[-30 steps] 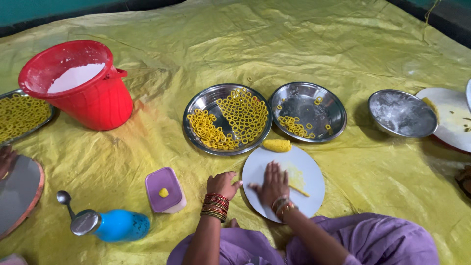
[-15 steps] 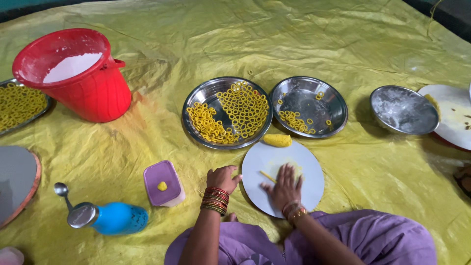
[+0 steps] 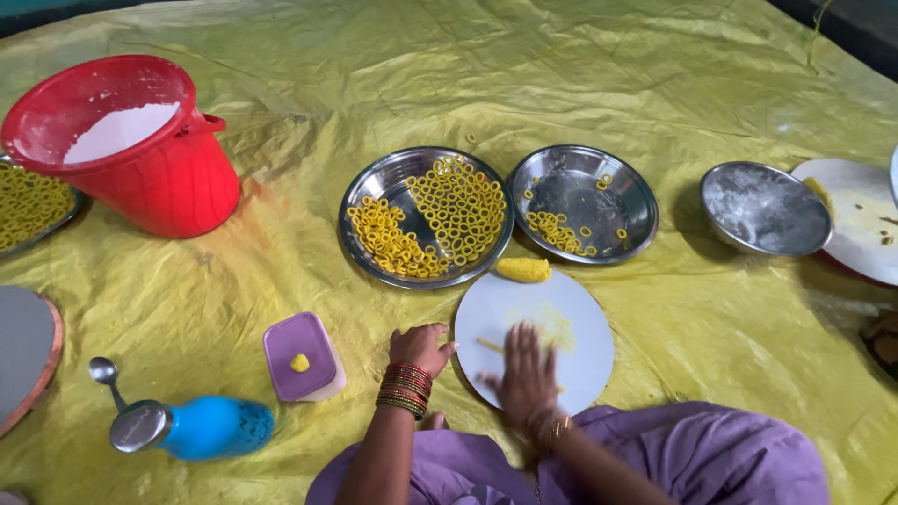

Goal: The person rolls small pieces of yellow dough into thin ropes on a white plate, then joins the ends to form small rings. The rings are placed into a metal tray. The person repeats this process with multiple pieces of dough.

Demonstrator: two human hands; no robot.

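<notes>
The right hand point(image 3: 526, 374) is pressed flat, fingers spread, on a dough strip point(image 3: 490, 345) on the white board point(image 3: 580, 318) near the sheet's point(image 3: 655, 75) bottom edge. The left hand point(image 3: 421, 346) is loosely curled at the board's left rim, nothing gripped.

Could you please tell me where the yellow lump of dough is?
The dough lump sits at the white board's far edge, just below the two steel plates.

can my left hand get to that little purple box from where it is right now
Probably yes. The left hand rests at the white board's edge, and the purple box sits just beside it on bare yellow sheet.
</notes>
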